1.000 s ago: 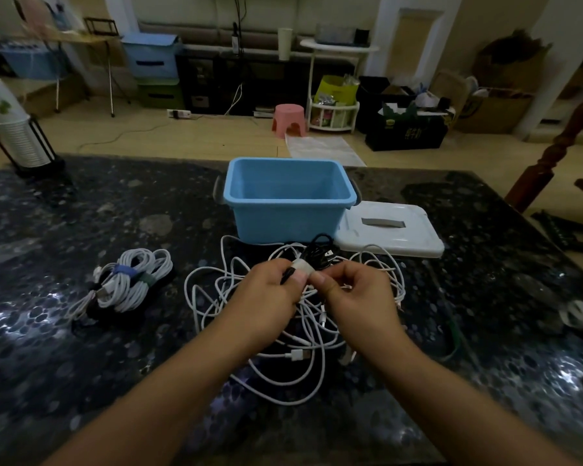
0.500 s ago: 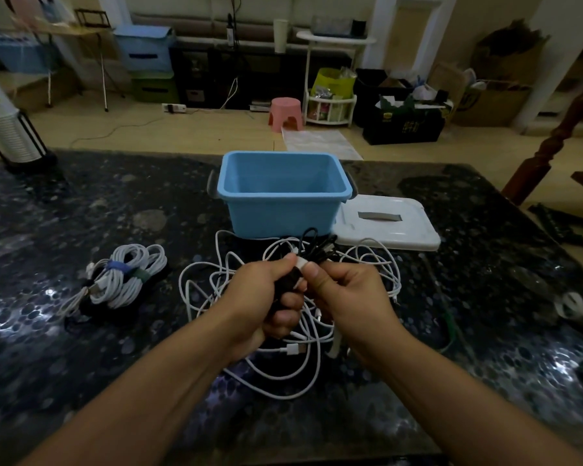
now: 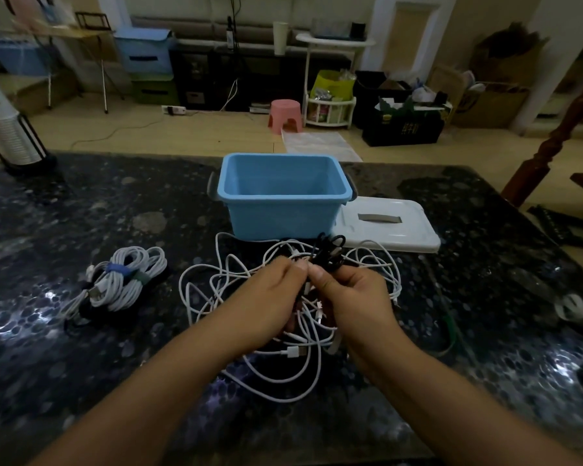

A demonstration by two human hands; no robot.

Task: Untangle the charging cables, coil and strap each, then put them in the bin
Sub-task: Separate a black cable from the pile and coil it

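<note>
A tangle of white cables (image 3: 276, 361) lies on the dark table in front of the blue bin (image 3: 283, 196). My left hand (image 3: 266, 297) and my right hand (image 3: 354, 297) meet over the tangle, fingertips together. Both pinch a black cable (image 3: 330, 250) whose loops stick up just beyond my fingers. White strands hang from under my hands. To the left lies a bundle of coiled white cables (image 3: 125, 280) bound with a blue and a green strap. The bin looks empty as far as its inside shows.
The bin's white lid (image 3: 387, 227) lies flat to the right of the bin. A stack of paper cups in a black stand (image 3: 4, 129) is at the table's far left corner. A green strap (image 3: 451, 327) and a small white coil (image 3: 569, 306) lie at the right.
My hands have stayed together over the tangle. The left fingers have shifted from a fist round the black cable to a fingertip pinch beside the right hand. The view has tilted slightly.
</note>
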